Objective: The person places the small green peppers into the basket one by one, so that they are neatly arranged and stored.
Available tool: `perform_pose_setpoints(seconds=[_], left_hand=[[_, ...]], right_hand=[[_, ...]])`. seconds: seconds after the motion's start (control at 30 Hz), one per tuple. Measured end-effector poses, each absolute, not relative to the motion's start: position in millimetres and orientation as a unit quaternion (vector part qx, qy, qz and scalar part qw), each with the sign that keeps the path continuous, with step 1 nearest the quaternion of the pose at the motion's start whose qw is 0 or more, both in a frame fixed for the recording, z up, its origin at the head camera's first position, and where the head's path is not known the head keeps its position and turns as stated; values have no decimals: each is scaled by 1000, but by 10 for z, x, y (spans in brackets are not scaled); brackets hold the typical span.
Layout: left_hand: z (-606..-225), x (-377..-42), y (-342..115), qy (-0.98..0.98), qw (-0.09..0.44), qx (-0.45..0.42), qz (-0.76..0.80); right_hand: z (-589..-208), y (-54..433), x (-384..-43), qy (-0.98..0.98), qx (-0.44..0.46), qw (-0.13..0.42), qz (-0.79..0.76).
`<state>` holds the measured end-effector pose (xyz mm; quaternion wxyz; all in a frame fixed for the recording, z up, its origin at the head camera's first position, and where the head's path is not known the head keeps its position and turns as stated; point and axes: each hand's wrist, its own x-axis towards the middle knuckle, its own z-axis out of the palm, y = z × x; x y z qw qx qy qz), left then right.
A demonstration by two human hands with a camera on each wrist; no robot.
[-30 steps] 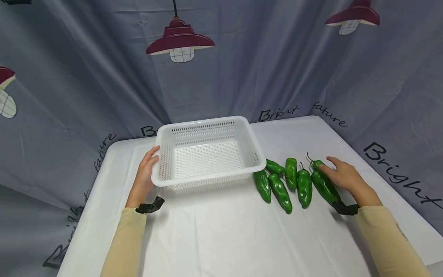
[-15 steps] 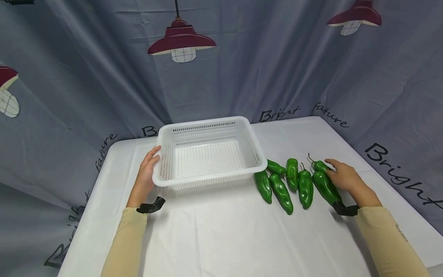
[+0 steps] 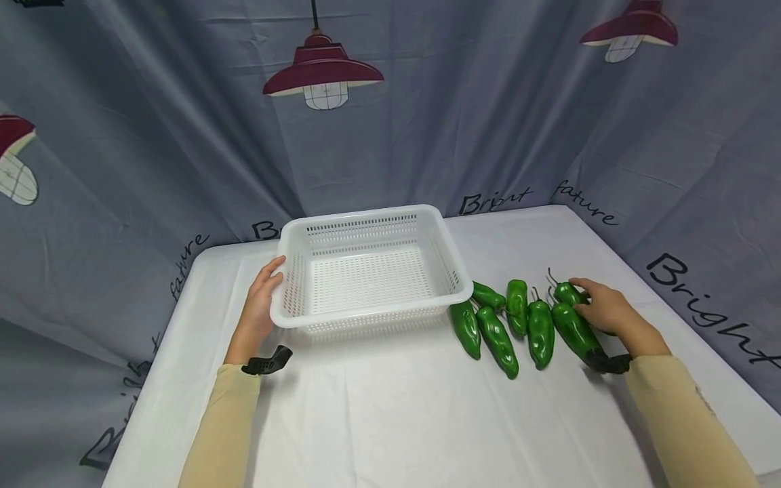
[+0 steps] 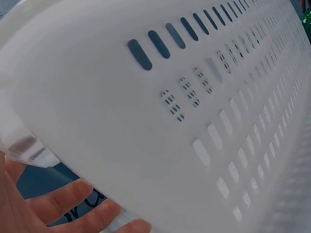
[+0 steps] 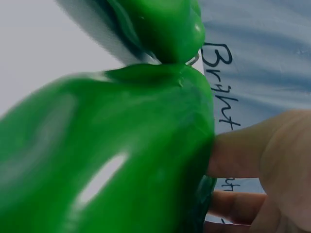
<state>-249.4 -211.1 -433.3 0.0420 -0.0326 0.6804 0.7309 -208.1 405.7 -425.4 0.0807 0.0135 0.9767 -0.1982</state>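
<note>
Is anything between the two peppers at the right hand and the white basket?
Yes. Five other green peppers lie on the table between the two peppers at the right hand and the white basket; the basket's right rim also stands between.

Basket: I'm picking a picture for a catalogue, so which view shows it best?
The head view: it shows the basket almost whole, rim, slotted walls and floor. The left wrist view gives only part of its outer wall, close up. The right wrist view shows none I can make out.
</note>
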Motion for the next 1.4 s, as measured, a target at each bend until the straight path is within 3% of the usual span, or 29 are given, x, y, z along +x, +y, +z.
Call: perform_pose_setpoints(seconds=[0.37,0.77,1.4], left_hand=[[-4347,-2492,-2113,689,36,-23,723],[-4334,-2496,-2102,690,30,-24,722],[-4372,-2518,-2119,683,44,-25,728]], right_hand=[[-4221,4198,-2213,968,-7,130,-214],[-4278,4416,-2250,900,36,202,-384],[-4470,4674,-2247,769,101,194,-600]])
